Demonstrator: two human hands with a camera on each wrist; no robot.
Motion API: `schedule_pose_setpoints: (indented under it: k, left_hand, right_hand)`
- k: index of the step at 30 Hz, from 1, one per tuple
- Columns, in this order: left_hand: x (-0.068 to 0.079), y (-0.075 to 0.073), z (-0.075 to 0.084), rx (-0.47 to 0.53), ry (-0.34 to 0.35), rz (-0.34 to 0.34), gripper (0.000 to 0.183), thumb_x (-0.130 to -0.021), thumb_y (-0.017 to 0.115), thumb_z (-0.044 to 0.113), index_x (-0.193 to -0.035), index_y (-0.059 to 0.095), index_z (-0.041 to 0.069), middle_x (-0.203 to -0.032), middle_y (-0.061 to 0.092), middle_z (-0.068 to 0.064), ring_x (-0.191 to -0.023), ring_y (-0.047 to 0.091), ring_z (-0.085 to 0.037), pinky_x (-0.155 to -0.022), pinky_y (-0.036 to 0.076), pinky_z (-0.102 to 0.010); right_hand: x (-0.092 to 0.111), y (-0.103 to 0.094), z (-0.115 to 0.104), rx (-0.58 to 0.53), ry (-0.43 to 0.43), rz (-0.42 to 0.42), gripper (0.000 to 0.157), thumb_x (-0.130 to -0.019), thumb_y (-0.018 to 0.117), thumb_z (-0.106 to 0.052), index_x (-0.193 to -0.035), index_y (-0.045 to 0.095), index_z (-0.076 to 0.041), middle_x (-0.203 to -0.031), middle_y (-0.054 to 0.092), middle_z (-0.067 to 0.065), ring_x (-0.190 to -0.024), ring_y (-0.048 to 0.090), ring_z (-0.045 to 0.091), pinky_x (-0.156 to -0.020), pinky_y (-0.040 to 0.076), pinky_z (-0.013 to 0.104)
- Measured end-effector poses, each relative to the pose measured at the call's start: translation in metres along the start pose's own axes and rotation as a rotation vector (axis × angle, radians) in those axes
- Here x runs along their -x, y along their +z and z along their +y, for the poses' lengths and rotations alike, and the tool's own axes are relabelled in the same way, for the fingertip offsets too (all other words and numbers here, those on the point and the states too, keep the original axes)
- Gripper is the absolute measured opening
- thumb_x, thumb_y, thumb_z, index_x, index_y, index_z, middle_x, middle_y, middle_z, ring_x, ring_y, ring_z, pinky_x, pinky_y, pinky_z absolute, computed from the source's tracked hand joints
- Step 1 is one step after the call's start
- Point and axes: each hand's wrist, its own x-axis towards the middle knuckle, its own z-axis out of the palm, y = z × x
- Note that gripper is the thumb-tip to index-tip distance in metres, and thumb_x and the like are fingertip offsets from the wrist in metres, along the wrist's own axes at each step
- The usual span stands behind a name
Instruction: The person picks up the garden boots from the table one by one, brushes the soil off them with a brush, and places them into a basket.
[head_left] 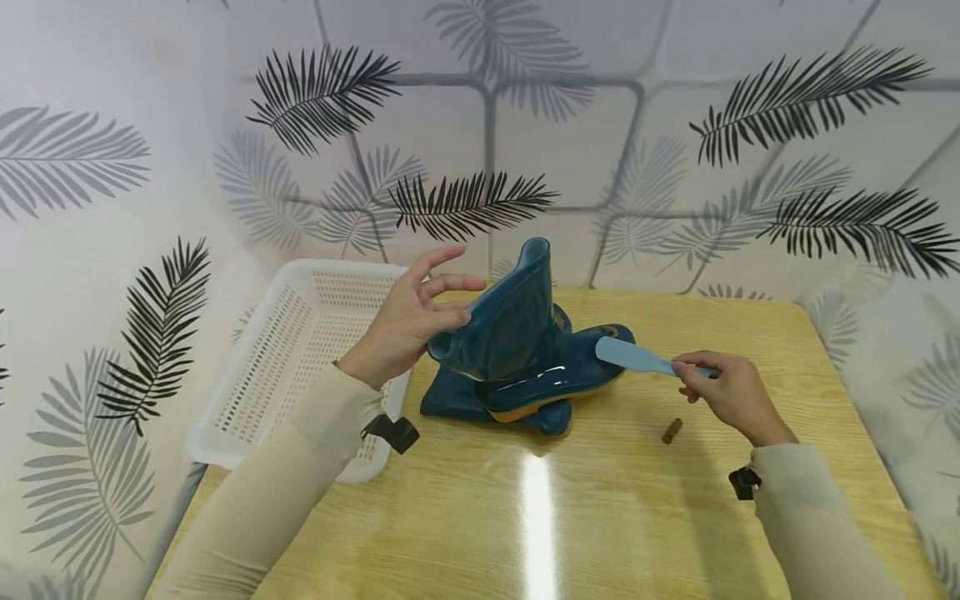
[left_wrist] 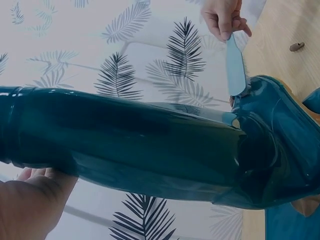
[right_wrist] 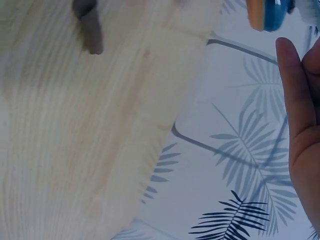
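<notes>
My left hand (head_left: pixel 401 321) grips the top of a dark blue rubber boot (head_left: pixel 510 325) with thumb and fingers, tilting its shaft up to the left. A second blue boot (head_left: pixel 453 396) lies on its side beneath it. My right hand (head_left: pixel 731 396) pinches the handle of a light blue brush (head_left: pixel 637 357), whose head is right at the first boot's toe. A brown patch (head_left: pixel 611 331) shows on the toe beside the brush head. In the left wrist view, short dark bristles show under the brush head, against the toe. The right wrist view catches only part of my right hand (right_wrist: pixel 302 120).
A white perforated plastic basket (head_left: pixel 247 367) stands at the left of the wooden table (head_left: pixel 637 517), partly behind my left forearm. Nearer my right hand, a small brown piece (head_left: pixel 672 431) lies on the tabletop. Leaf-patterned wall covering (head_left: pixel 562 142) rises behind the table.
</notes>
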Motion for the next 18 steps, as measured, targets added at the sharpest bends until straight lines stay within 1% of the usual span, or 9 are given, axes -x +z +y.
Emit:
schedule_pose_setpoints:
  k: [2,6,9,11,14,17,18]
  left_hand:
    - [0.000,0.000,0.001,-0.001,0.000,0.001,0.076,-0.088,0.054,-0.020,-0.153,0.031,0.009,-0.115,0.062,-0.007,-0.094,0.067,-0.020,-0.073,0.053,-0.022]
    - [0.000,0.001,0.000,0.007,-0.013,-0.003,0.075,-0.088,0.054,-0.019,-0.154,0.031,0.010,-0.115,0.062,-0.007,-0.093,0.067,-0.020,-0.073,0.053,-0.022]
    - [0.000,0.001,-0.001,0.008,-0.017,-0.007,0.076,-0.088,0.054,-0.019,-0.154,0.031,0.010,-0.115,0.062,-0.007,-0.093,0.066,-0.020,-0.073,0.053,-0.022]
    - [-0.001,0.001,-0.001,0.004,-0.011,-0.008,0.076,-0.087,0.054,-0.018,-0.154,0.031,0.010,-0.115,0.062,-0.007,-0.094,0.066,-0.020,-0.074,0.052,-0.022]
    - [-0.001,0.000,-0.001,0.004,-0.005,-0.008,0.076,-0.087,0.054,-0.018,-0.154,0.031,0.009,-0.114,0.062,-0.007,-0.094,0.066,-0.019,-0.074,0.052,-0.022]
    - [-0.001,0.000,-0.001,0.007,-0.008,-0.006,0.076,-0.087,0.054,-0.018,-0.154,0.031,0.009,-0.114,0.063,-0.006,-0.093,0.067,-0.019,-0.073,0.053,-0.022]
    - [0.000,0.000,0.000,0.009,-0.009,-0.004,0.076,-0.087,0.054,-0.019,-0.154,0.031,0.009,-0.114,0.063,-0.006,-0.092,0.067,-0.018,-0.073,0.053,-0.022]
  right_hand:
    - [-0.001,-0.003,-0.002,-0.010,-0.015,0.027,0.033,-0.102,0.060,-0.021,-0.116,0.068,0.007,-0.078,0.070,0.013,-0.066,0.069,0.009,-0.056,0.052,0.027]
    - [-0.005,-0.005,-0.007,-0.090,-0.029,0.074,0.032,-0.102,0.061,-0.020,-0.115,0.067,0.009,-0.075,0.071,0.009,-0.065,0.070,0.009,-0.060,0.056,0.024]
    - [-0.007,-0.001,-0.008,-0.130,-0.036,0.072,0.034,-0.102,0.061,-0.020,-0.117,0.066,0.010,-0.077,0.071,0.007,-0.066,0.070,0.011,-0.064,0.057,0.024]
    - [-0.008,0.004,-0.009,-0.107,-0.035,0.045,0.033,-0.101,0.061,-0.021,-0.117,0.067,0.007,-0.079,0.072,0.007,-0.067,0.070,0.013,-0.063,0.056,0.025]
    - [-0.006,0.007,-0.007,-0.030,-0.023,0.005,0.033,-0.102,0.061,-0.024,-0.117,0.069,0.004,-0.081,0.071,0.008,-0.067,0.069,0.015,-0.055,0.052,0.026]
    - [-0.003,0.004,-0.004,0.036,-0.008,0.003,0.033,-0.102,0.060,-0.024,-0.117,0.069,0.003,-0.080,0.071,0.009,-0.066,0.067,0.016,-0.051,0.047,0.028]
    - [-0.002,0.002,-0.003,0.043,-0.003,0.008,0.033,-0.102,0.059,-0.024,-0.117,0.069,0.003,-0.080,0.071,0.010,-0.066,0.068,0.017,-0.052,0.047,0.028]
